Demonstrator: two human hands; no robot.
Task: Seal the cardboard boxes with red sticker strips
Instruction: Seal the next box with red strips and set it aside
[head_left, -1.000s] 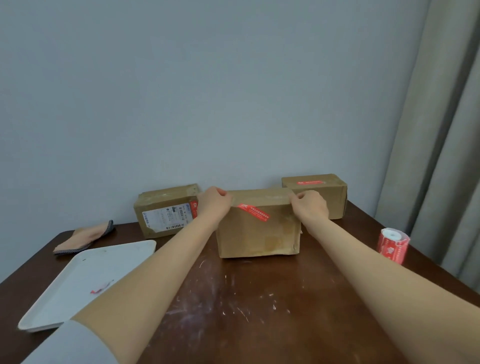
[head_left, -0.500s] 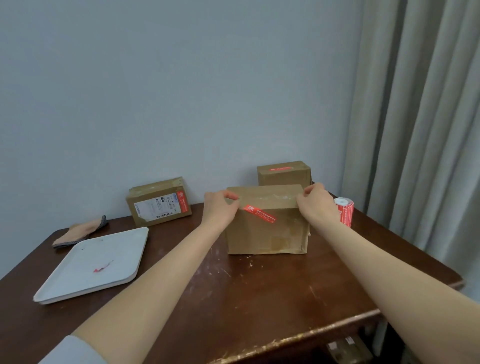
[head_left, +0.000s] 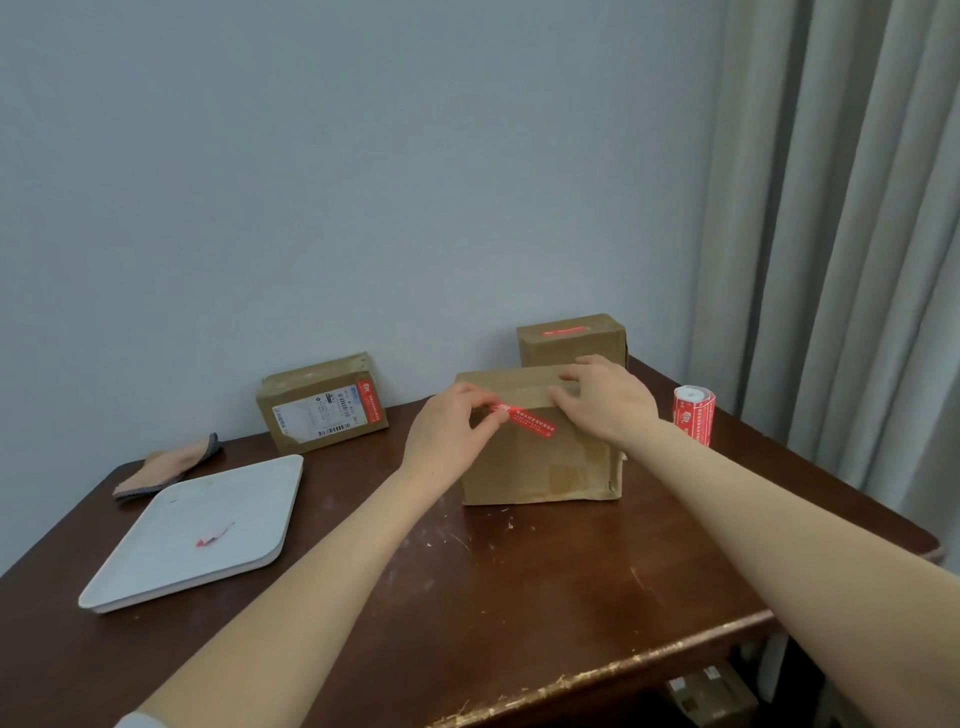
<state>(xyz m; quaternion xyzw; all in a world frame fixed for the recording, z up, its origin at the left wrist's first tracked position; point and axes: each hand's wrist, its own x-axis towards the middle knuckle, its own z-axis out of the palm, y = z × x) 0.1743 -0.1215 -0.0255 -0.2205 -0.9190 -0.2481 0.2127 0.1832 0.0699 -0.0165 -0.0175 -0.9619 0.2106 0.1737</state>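
In the middle of the frame, on the dark brown wooden table (head_left: 519, 597), sits the plain brown cardboard box (head_left: 537, 467). My left hand (head_left: 449, 431) pinches the upper end of the red sticker strip (head_left: 530, 422) on the box's front face. My right hand (head_left: 605, 397) lies flat with fingers spread on its top edge. At right stands the red sticker roll (head_left: 693, 414). A white tray (head_left: 156, 571) lies at lower left.

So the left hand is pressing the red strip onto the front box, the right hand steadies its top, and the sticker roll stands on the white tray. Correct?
Not quite. The head view shows the sticker roll standing on the bare table to the right of the front box, not on the white tray. The rest holds: the left hand presses the red strip and the right hand steadies the top.
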